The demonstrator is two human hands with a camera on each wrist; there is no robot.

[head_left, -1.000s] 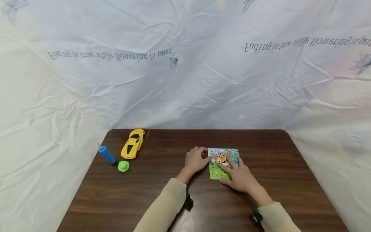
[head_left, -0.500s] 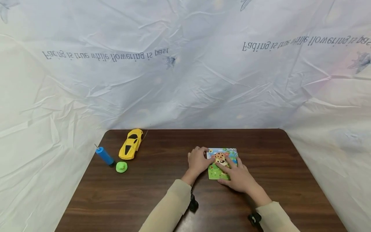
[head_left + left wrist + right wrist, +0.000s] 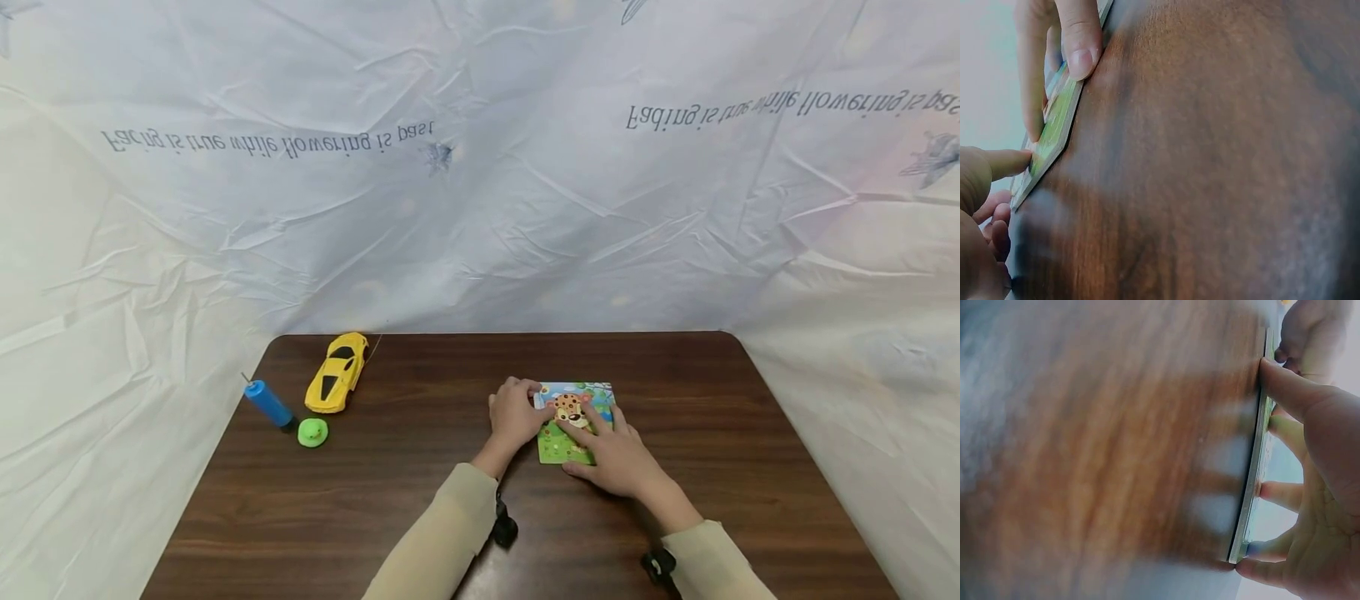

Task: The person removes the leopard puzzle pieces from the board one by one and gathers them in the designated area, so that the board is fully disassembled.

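Observation:
A flat board printed with a cartoon leopard (image 3: 557, 450), likely a wooden puzzle, lies on the table right of centre. My left hand (image 3: 514, 415) grips its left side, thumb on the printed face and the other fingers curled by the edge. In the left wrist view, that thumb (image 3: 1011, 164) touches the face near a corner. Over the right part of the picture, my right hand (image 3: 621, 458) rests with fingers spread and straight. The right wrist view has its thumb (image 3: 1282, 378) at the board's near edge and its other fingertips along the surface.
At the table's left side stand a yellow toy car (image 3: 336, 375), a blue cylinder (image 3: 268, 403) with a thin tip, and a small green toy duck (image 3: 312, 432). A pale printed sheet (image 3: 480, 233) hangs behind the brown table (image 3: 337, 517).
My left hand has slid right, its thumb reaching farther onto the leopard picture. The right hand stays spread over the board. The head view has shifted slightly.

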